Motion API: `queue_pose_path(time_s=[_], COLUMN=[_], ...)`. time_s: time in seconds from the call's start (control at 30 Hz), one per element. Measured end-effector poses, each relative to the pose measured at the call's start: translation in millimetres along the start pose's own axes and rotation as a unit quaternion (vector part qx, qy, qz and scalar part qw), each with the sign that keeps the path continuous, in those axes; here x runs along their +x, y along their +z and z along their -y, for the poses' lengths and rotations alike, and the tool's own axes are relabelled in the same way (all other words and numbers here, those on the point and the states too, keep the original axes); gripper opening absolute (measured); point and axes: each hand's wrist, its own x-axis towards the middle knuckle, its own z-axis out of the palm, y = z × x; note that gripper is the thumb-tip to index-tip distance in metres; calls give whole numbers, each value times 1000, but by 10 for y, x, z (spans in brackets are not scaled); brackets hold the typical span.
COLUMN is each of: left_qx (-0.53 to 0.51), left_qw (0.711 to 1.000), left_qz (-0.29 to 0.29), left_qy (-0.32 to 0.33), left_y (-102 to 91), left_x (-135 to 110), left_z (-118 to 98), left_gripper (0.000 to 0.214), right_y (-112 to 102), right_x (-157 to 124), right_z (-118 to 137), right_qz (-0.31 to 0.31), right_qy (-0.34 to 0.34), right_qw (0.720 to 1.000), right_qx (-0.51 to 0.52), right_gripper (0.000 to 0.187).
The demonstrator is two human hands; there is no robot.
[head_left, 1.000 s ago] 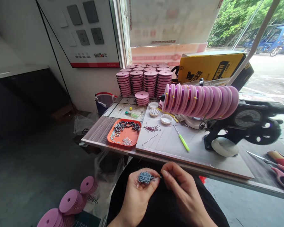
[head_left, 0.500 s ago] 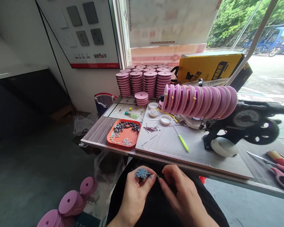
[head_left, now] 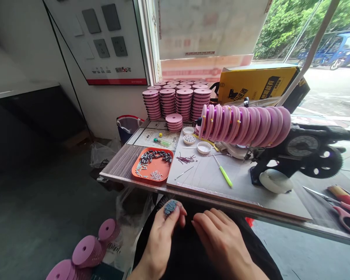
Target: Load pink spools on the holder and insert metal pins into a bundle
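Note:
Over my lap, my left hand [head_left: 162, 235] is closed around a tight bundle of small blue-grey pieces [head_left: 170, 207], their ends packed together above the thumb. They look like thin rods, but their exact kind is too small to tell. Apart from it, a short way to the right, my right hand [head_left: 221, 235] has its fingers curled with thumb and fingertips together. Whatever sits in that pinch, if anything, is hidden. Both hands are below the front edge of the table.
An orange tray [head_left: 161, 166] holds black and silvery small parts. A green-handled tool [head_left: 226, 177], a dish of white beads [head_left: 189, 139] and dark red sticks [head_left: 185, 159] lie on the board. Pink spools [head_left: 245, 125] fill a winding machine [head_left: 303, 147]. Scissors [head_left: 348, 219] lie right.
My hands have moved apart, after nearly touching at a small piece. The bundle in my left hand has tilted and shifted slightly left and up; my right fingers have curled in.

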Motion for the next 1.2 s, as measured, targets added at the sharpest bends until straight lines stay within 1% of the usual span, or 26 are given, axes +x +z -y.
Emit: queue_pose_path(time_s=[0.07,0.13,0.2,0.27,0.33,0.47,0.53,0.6,0.63,0.73,0.77,0.8,0.83,0.87,0.9,0.93,1.0,1.07,1.13,1.2], left_qx=[-114,-201,-251,-274,-275,-250,-236,-220,-214,-190,-175,-153,-120,-93,-69,-46,-5,24,35,32], left_qw=[993,978,966,959,959,966,969,972,971,959,955,960,974,987,994,997,999,999,999,999], left_qz=[9,11,-10,-37,-54,-65,-71,-81,-92,-146,-157,-153,-129,-103,-81,-66,-45,-23,-4,3], left_qy=[-21,-48,-59,-58,-44,1,13,26,46,153,180,178,141,85,33,2,-20,-25,-34,-43], left_y=[29,58,72,71,66,89,103,92,73,-16,-43,-62,-71,-72,-67,-59,-43,-36,-36,-34], left_x=[18,41,65,81,82,38,21,28,42,105,123,135,140,141,139,134,127,122,118,113], left_z=[-85,-157,-189,-185,-162,-138,-168,-242,-294,-445,-468,-466,-436,-383,-312,-232,-84,12,53,63], left_gripper=[22,20,16,16,17,18,19,19,21,28,31,33,38,38,37,36,38,40,40,38], right_y=[-1,-8,-11,-2,13,23,10,-13,-26,-61,-68,-74,-76,-76,-75,-74,-72,-72,-70,-60], right_x=[5,22,36,40,37,49,66,79,81,71,67,63,61,60,60,61,63,65,69,72], right_z=[11,21,27,31,38,62,70,70,65,44,37,31,25,21,16,12,4,-1,-1,2], right_qz=[19,33,38,42,42,38,37,31,27,14,10,7,3,-2,-11,-19,-30,-34,-38,-48], right_qy=[-16,-35,-46,-51,-52,-50,-54,-57,-55,-37,-31,-23,-17,-9,1,10,24,27,25,25], right_qw=[1000,999,998,998,998,998,998,998,998,999,999,1000,999,999,997,995,993,991,991,990], right_qx=[1,0,-5,-10,-10,-9,-3,0,-2,-6,0,14,32,53,74,93,116,124,128,134], right_gripper=[26,28,28,28,28,27,26,26,26,26,25,24,22,19,17,16,15,13,12,12])
